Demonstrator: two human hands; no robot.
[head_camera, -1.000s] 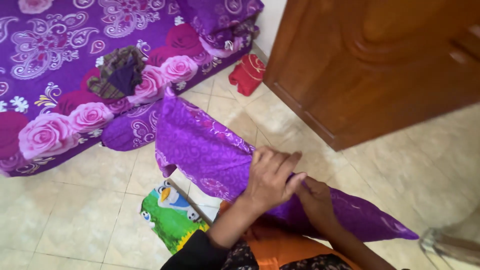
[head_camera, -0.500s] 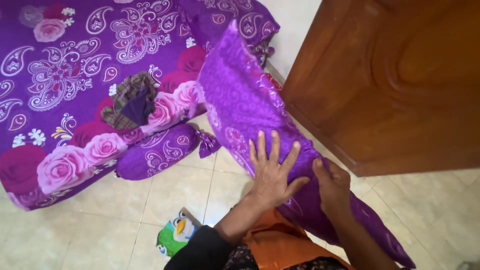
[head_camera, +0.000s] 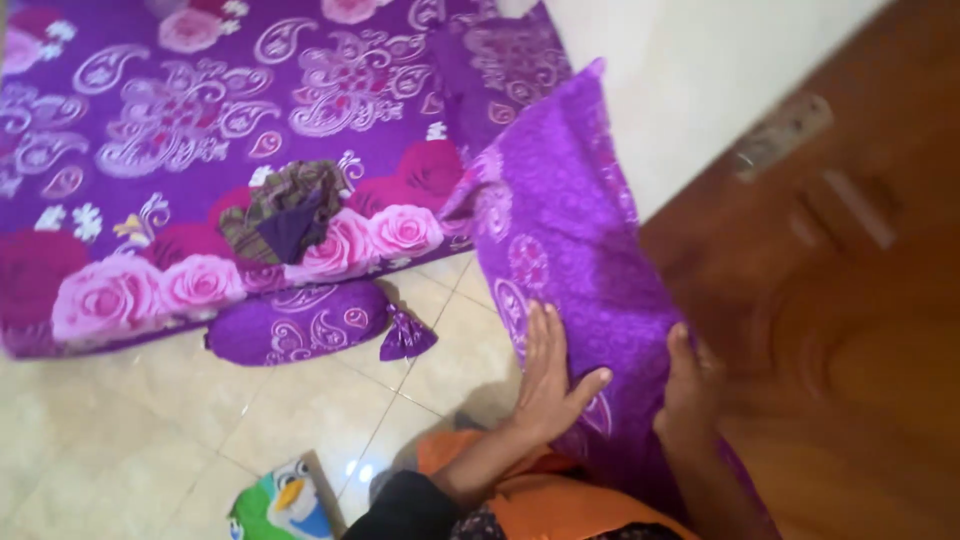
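A purple patterned pillow (head_camera: 565, 240) is held upright in the middle of the view, its top corner pointing toward 12 o'clock and its lower end running down toward 5 o'clock, where it is hidden behind the arms. The left hand (head_camera: 548, 375) is laid flat against the pillow's near face, at 6 o'clock from the pillow's middle. Its fingers (head_camera: 540, 335) are stretched out and held together, pointing to 12 o'clock, and the thumb is spread toward 3 o'clock; nothing is gripped, the cloth is only pressed by the palm. The right hand (head_camera: 688, 385) is placed at the pillow's right edge, at 4 o'clock from its middle. Its fingers are curled around that edge so that the cloth is pinched between them and the thumb; the fingertips themselves are blurred. The pillow thus lies under the left fingers and within the right ones.

At 9 o'clock from the pillow, a purple bolster (head_camera: 295, 325) is seen on the tiled floor (head_camera: 120, 440), just beside a mattress covered in a purple sheet with pink roses (head_camera: 150, 180). A crumpled checked cloth (head_camera: 285, 210) rests on that sheet. At 3 o'clock a brown wooden door (head_camera: 860, 300) is seen, blurred. A colourful cartoon mat (head_camera: 280, 505) lies at 7 o'clock, and orange cloth (head_camera: 530, 500) is seen at 6 o'clock.
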